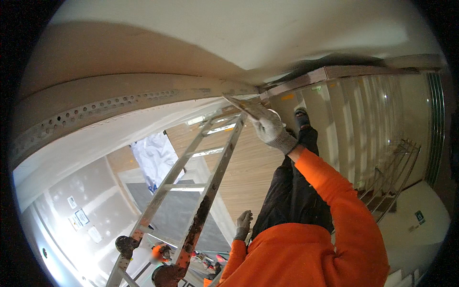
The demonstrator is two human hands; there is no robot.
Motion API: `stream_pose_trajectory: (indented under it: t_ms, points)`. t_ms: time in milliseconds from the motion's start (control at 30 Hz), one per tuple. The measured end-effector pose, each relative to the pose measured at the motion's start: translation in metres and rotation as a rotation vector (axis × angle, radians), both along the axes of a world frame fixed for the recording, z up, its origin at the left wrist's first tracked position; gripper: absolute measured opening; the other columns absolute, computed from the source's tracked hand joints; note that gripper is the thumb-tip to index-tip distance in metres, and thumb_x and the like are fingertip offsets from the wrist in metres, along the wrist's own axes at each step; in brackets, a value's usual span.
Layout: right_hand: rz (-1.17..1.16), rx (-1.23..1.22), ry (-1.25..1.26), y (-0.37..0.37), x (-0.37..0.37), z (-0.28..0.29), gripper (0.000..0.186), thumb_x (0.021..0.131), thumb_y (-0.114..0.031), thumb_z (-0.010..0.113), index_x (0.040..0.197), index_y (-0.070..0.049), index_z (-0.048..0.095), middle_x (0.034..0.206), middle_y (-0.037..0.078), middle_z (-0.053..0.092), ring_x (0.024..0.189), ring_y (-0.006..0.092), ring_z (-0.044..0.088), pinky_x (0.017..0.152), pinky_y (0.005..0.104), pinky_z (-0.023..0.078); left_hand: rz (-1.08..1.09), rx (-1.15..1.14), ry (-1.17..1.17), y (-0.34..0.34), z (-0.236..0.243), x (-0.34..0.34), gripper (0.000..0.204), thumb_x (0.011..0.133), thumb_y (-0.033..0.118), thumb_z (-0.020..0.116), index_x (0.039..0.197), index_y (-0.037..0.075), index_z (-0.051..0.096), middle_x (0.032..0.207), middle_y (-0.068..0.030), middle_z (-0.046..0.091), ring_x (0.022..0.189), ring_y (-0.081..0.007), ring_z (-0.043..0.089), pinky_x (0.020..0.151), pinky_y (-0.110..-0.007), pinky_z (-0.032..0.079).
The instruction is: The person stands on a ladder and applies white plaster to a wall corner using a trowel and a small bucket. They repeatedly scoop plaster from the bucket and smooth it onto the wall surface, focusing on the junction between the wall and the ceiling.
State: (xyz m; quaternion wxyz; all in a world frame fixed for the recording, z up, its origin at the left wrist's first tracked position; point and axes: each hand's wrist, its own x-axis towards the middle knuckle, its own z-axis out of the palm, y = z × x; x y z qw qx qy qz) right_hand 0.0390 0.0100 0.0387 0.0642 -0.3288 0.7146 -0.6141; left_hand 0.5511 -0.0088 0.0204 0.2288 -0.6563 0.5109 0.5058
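My right hand (270, 128), in a light grey knit glove, is raised to the edge of a wall opening. Its fingers are closed on a putty knife (235, 102), whose handle the glove mostly hides. The blade's tip reaches the lower edge of a board strip with a perforated corner bead (129, 101). My left hand (244, 223), also gloved, hangs low beside my dark trousers. Its fingers are loosely bent and apart, with nothing seen in them. Just left of my hands a worn aluminium ladder (198, 191) leans at a slant.
White plastic sheeting (154, 155) lies below, left of the ladder. A person in orange (160, 252) is far down near the ladder's lower part. Metal railings (397, 177) stand at the right. Striped, filled wallboard (356, 129) spans the far right side.
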Motion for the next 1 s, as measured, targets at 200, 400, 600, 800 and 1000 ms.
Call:
stream_pose_trajectory:
  t_ms: [200,400,600,800,1000]
  points:
    - [-0.134,0.383,-0.111,0.01,-0.019,0.01,0.033,0.096,-0.017,0.059,0.125,0.0,0.059,0.106,0.019,0.066,0.104,0.0292,0.065,0.087,0.0409,0.053,0.036,-0.091,0.136,-0.015,0.011,-0.01,0.041,0.098,0.034,0.061,0.126,0.005,0.065,0.106,-0.008,0.071,0.088,-0.0162,0.066,0.074,-0.03,0.049]
    - [0.086,0.528,-0.44,-0.018,-0.057,0.026,0.048,0.099,-0.042,0.053,0.123,-0.001,0.06,0.111,0.025,0.064,0.109,0.0361,0.062,0.094,0.0441,0.049,0.102,-0.101,0.148,-0.015,0.008,-0.009,0.038,0.097,0.032,0.064,0.124,0.005,0.066,0.104,-0.0074,0.072,0.085,-0.0159,0.067,0.072,-0.03,0.049]
    - [0.22,0.381,-0.498,-0.007,-0.076,0.079,0.05,0.098,-0.042,0.056,0.12,0.002,0.062,0.104,0.022,0.065,0.102,0.0322,0.063,0.094,0.0418,0.048,0.086,-0.073,0.127,-0.008,0.002,-0.002,0.037,0.097,0.031,0.065,0.124,0.006,0.066,0.103,-0.0058,0.072,0.083,-0.0149,0.067,0.07,-0.029,0.048]
    - [0.26,0.356,-0.438,0.012,-0.084,0.119,0.054,0.1,-0.046,0.051,0.12,0.003,0.062,0.106,0.02,0.064,0.104,0.0289,0.061,0.095,0.0395,0.047,0.035,-0.076,0.141,-0.008,0.002,-0.007,0.038,0.099,0.032,0.062,0.125,0.005,0.065,0.105,-0.0059,0.071,0.085,-0.0145,0.066,0.071,-0.028,0.049]
    - [0.141,0.564,-0.576,-0.008,-0.083,0.043,0.046,0.099,-0.042,0.054,0.116,0.001,0.061,0.108,0.02,0.065,0.098,0.0317,0.066,0.088,0.0436,0.051,0.012,-0.106,0.137,-0.014,0.017,-0.04,0.039,0.1,0.031,0.059,0.127,0.004,0.064,0.106,-0.0075,0.071,0.088,-0.0161,0.066,0.074,-0.03,0.049]
